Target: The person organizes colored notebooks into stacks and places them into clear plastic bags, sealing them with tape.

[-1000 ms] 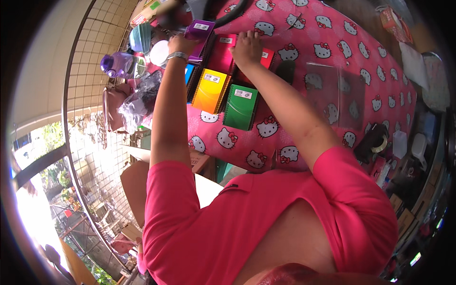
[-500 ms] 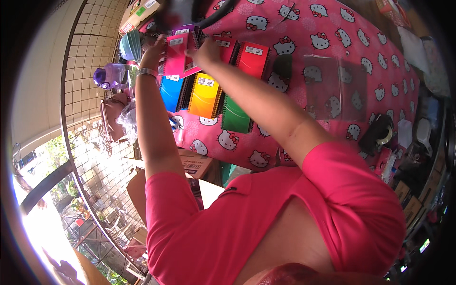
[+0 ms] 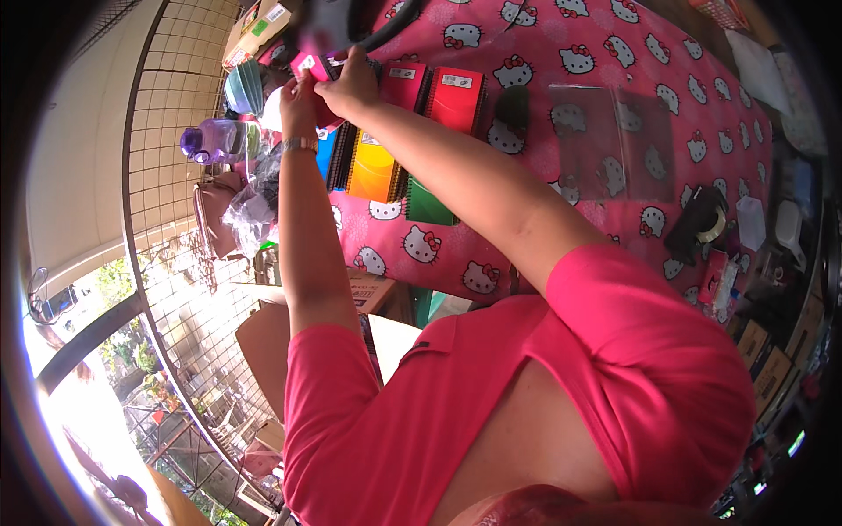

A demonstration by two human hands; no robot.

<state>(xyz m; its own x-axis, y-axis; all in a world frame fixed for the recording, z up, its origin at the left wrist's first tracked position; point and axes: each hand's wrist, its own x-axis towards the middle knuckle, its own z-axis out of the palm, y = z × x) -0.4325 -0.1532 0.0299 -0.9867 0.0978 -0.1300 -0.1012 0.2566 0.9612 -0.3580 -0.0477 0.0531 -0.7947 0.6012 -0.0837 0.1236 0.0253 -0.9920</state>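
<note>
At the far left of the table, my left hand [image 3: 298, 103] and my right hand [image 3: 351, 86] are close together. Both are closed on a pink spiral notebook [image 3: 309, 64], which is tilted and mostly hidden by my fingers. Just nearer lie several spiral notebooks: a blue one [image 3: 325, 156] partly under my left wrist, a yellow one [image 3: 373, 174] and a green one [image 3: 428, 203]. A dark pink notebook [image 3: 401, 86] and a red one [image 3: 457, 98] lie to the right of my right hand. My forearm covers part of the green one.
A pink patterned cloth [image 3: 491, 210] covers the table. Left of my hands stand a purple bottle [image 3: 215, 140], a pale blue pleated item [image 3: 246, 86] and crumpled clear plastic [image 3: 252, 215]. A transparent sheet [image 3: 605, 140] lies right; a tape roll [image 3: 712, 226] sits farther right. Wire mesh [image 3: 175, 105] borders the left.
My hands have drawn together, the right one moving up and left. The pink notebook, earlier lying face up across the others, is now tilted and shows less of its cover.
</note>
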